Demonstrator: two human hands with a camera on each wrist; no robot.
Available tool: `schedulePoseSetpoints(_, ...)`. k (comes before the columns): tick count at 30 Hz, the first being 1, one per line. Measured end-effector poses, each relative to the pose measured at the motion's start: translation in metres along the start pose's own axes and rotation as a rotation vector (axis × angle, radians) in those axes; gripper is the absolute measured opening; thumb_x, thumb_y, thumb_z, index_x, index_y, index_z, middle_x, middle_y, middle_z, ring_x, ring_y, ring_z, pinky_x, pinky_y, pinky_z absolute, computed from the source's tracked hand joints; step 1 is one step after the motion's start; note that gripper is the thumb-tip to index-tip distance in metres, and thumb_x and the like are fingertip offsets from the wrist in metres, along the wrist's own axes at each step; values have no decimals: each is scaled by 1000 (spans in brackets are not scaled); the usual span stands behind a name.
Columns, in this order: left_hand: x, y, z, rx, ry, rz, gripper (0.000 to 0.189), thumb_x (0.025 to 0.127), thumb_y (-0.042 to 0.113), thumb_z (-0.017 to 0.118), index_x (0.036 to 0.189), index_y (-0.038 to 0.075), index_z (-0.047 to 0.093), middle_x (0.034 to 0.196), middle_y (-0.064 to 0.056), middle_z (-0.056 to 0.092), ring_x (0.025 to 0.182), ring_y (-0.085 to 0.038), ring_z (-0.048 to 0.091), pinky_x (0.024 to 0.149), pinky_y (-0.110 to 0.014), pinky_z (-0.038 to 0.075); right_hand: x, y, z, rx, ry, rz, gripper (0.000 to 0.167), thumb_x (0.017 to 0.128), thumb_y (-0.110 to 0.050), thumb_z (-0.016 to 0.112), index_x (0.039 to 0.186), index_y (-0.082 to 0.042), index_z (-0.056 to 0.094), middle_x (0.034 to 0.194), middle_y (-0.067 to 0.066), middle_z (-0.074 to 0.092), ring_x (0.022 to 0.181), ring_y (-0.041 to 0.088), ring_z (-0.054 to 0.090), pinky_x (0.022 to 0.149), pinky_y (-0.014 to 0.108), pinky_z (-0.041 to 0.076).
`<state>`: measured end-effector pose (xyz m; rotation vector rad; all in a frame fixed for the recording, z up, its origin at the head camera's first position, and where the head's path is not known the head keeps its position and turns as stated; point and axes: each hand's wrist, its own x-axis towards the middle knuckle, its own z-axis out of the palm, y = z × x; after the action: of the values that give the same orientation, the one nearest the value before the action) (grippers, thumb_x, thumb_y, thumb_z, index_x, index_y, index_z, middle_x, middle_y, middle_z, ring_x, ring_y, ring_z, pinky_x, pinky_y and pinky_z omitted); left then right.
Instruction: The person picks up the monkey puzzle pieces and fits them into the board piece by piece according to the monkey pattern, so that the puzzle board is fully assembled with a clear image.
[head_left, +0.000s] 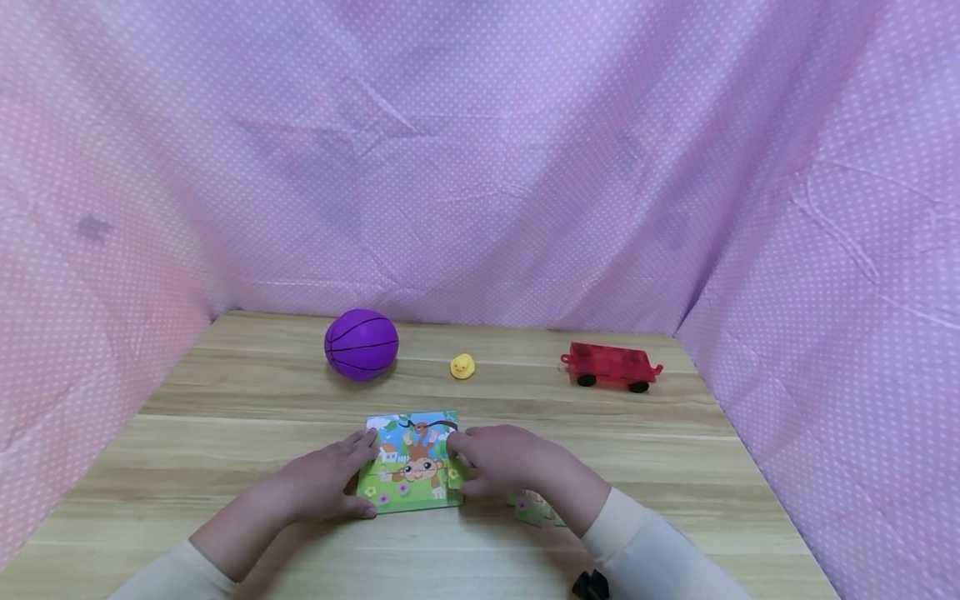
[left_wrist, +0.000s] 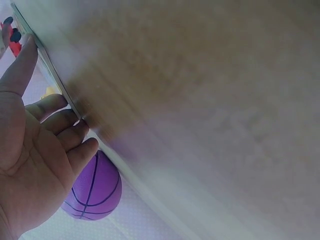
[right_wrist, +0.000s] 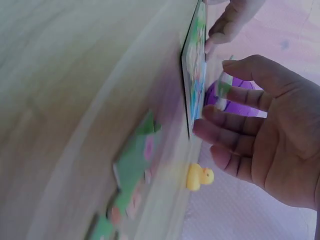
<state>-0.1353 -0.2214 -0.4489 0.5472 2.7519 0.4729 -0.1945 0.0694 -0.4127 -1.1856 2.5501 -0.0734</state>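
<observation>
A square jigsaw puzzle (head_left: 411, 471) with a monkey picture lies flat on the wooden table. Along its left edge rests my left hand (head_left: 322, 479), fingers near the upper corner and thumb at the lower one. My right hand (head_left: 506, 458) is over the puzzle's right edge. In the right wrist view, its thumb and index finger pinch a small green and white puzzle piece (right_wrist: 224, 89), tilted above the board. Several loose puzzle pieces (head_left: 531, 507) lie on the table beside the puzzle, partly hidden by my right forearm.
Behind the puzzle are a purple ball (head_left: 362, 345), a yellow toy duck (head_left: 462, 367) and a red toy wagon (head_left: 611, 365). A small black object (head_left: 591, 585) is by the right sleeve. Pink dotted cloth (head_left: 465, 167) hangs around the table (head_left: 262, 400).
</observation>
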Motion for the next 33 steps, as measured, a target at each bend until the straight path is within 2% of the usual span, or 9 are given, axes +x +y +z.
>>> schedulePoseSetpoints(5,-2,0,0,-7,4,15,94,78,61,72,146,3,44,159,-20,27,145,-43,29,114,-59,31,18,-10,7,-37,52,-77,39,87,-49,68,119,-30,56,93,-12,56,75,4,53,64,22,48)
schedulePoseSetpoints(9,-3,0,0,-12,6,13,93,78,60,72,146,3,44,159,-20,27,144,-43,29,114,-59,32,34,-23,15,-111,80,-126,37,89,-44,68,120,-27,57,100,-10,59,80,4,54,66,22,50)
schedulePoseSetpoints(13,-3,0,1,-7,7,8,93,79,60,72,147,4,44,160,-19,28,145,-41,30,114,-58,32,46,-34,23,-161,92,-140,29,90,-38,68,116,-28,57,100,-10,58,83,5,54,65,21,49)
schedulePoseSetpoints(15,-2,0,1,-5,11,16,93,79,59,72,147,3,43,159,-19,28,144,-41,30,114,-58,33,50,-39,26,-171,95,-132,36,91,-40,68,123,-28,56,106,-10,59,91,4,56,71,22,52)
schedulePoseSetpoints(20,-2,0,1,-3,20,35,94,79,59,72,147,2,43,158,-21,28,143,-43,31,113,-59,33,54,-46,27,-125,97,-114,44,90,-39,71,127,-22,54,105,-11,61,93,3,57,79,20,52)
schedulePoseSetpoints(23,-1,-1,1,1,20,33,94,79,60,72,147,2,43,159,-21,28,143,-43,31,113,-59,33,55,-49,25,-84,100,-108,38,89,-35,72,122,-20,57,100,-10,60,87,2,56,77,18,51)
schedulePoseSetpoints(28,-1,-1,1,-11,26,35,94,78,58,73,147,2,43,158,-22,29,142,-44,33,112,-60,34,58,-54,27,0,132,-56,30,97,-26,62,126,-19,57,112,-8,67,93,3,62,81,19,54)
schedulePoseSetpoints(31,-2,-1,1,-22,28,29,94,78,58,73,148,2,42,158,-22,29,141,-44,34,112,-60,34,60,-58,27,43,156,-44,22,100,-23,55,121,-20,58,110,-8,69,88,2,63,78,20,54)
schedulePoseSetpoints(33,-2,-1,0,-28,30,27,94,78,57,74,148,4,42,158,-22,29,141,-45,34,111,-61,34,61,-61,26,26,175,-61,24,100,-24,56,124,-21,59,110,-8,68,92,2,63,82,21,54)
